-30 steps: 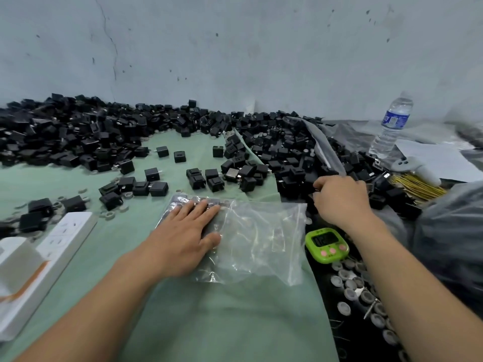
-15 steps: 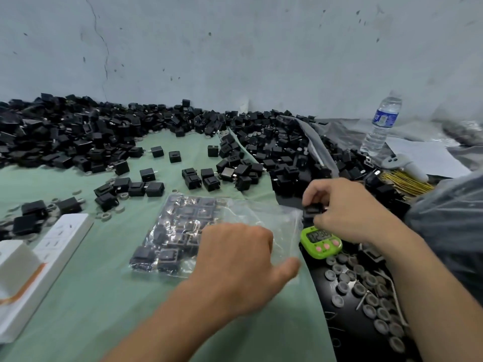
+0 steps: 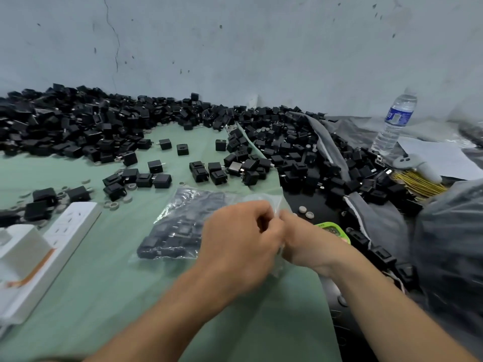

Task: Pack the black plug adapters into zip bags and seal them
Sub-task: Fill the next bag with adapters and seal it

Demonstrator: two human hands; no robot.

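A clear zip bag lies on the green cloth, partly filled with black plug adapters. My left hand grips the bag's open right end, fingers curled round the plastic. My right hand meets it at the bag's mouth with curled fingers. Its fingertips, and the adapter it pinches, are hidden between the two hands. Loose black plug adapters lie scattered behind the bag. A big pile of adapters runs along the wall.
A white power strip and a white box lie at the left. A green timer peeks out behind my right wrist. At the right are a water bottle, yellow ties, grey plastic sheeting and small round discs.
My right hand took an adapter from the pile and brought it to the bag's mouth. My left hand left the top of the bag and moved right to grip its open end.
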